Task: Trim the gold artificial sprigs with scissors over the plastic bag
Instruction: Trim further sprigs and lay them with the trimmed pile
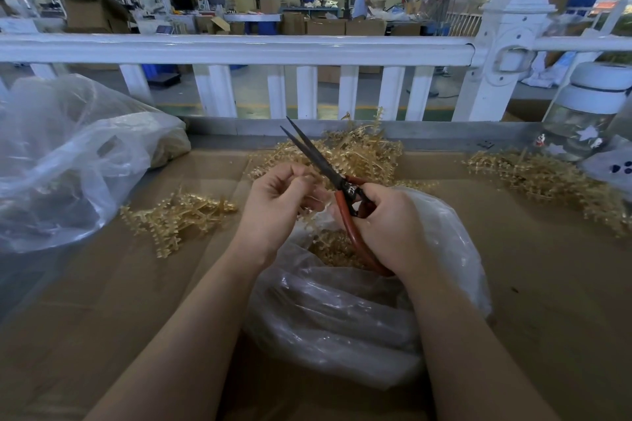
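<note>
Above the crumpled clear plastic bag (342, 311) on the cardboard-covered worktop (102, 301), both hands held close together, surely so that offcuts drop straight into its open mouth. Left hand (277, 202) with fingers (290, 178) curled and pinching a thin gold artificial sprig (309, 212), tip presented toward the blades. Right hand (386, 225) wrapped round the red loop handles of the long dark-bladed scissors (318, 161), blades parted a little and angled up and away from the bag, apparently ready for a snip. Inside the bag, gold trimmings (338, 249) already collected. Beyond the bag, a heap of gold sprigs (359, 150) within easy reach; left of the bag, a smaller gold pile (178, 215), sorted apart; whether trimmed or not, cannot tell. Far right of the bag, more gold sprigs (547, 178).
</note>
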Tool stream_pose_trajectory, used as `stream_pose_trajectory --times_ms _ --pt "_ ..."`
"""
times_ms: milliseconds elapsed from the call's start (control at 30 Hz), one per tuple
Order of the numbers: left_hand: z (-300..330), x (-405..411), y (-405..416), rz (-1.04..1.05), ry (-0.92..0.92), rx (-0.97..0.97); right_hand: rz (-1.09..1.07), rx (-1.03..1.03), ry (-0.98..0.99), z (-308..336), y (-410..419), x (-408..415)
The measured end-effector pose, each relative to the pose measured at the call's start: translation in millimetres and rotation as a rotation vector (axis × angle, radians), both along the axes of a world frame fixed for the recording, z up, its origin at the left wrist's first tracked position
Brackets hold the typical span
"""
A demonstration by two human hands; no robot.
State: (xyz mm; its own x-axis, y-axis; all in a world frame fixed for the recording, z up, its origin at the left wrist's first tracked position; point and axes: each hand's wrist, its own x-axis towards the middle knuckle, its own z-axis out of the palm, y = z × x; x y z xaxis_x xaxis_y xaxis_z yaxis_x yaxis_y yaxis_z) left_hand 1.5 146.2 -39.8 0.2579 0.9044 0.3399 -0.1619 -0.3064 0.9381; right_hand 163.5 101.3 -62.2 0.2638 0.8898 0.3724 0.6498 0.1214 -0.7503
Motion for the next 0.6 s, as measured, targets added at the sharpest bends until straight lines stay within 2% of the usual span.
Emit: stream_pose_trajectory --times_ms 133,267,367,467,600 --pt "-0.3 -0.2 -0.1 -0.060 0.003 -0.027 0.029 -0.020 0.122 1.8 1.4 -3.7" --pt "0.9 -4.2 2.2 -0.189 -0.107 -0.201 0.023 0.030 0.244 2.9 2.6 -0.9" --pt "1.3 -6.9 2.3 -0.265 0.004 -0.271 -0.023 0.099 0.347 4.1 3.0 1.2" --pt "0.9 -6.9 1.0 -0.333 0.169 -0.230 -0.051 0.133 0.385 4.6 3.5 2.4" --pt "1.4 -6.1 1.0 -0.353 0.197 -0.209 -0.080 0.128 0.377 4.3 4.0 3.1"
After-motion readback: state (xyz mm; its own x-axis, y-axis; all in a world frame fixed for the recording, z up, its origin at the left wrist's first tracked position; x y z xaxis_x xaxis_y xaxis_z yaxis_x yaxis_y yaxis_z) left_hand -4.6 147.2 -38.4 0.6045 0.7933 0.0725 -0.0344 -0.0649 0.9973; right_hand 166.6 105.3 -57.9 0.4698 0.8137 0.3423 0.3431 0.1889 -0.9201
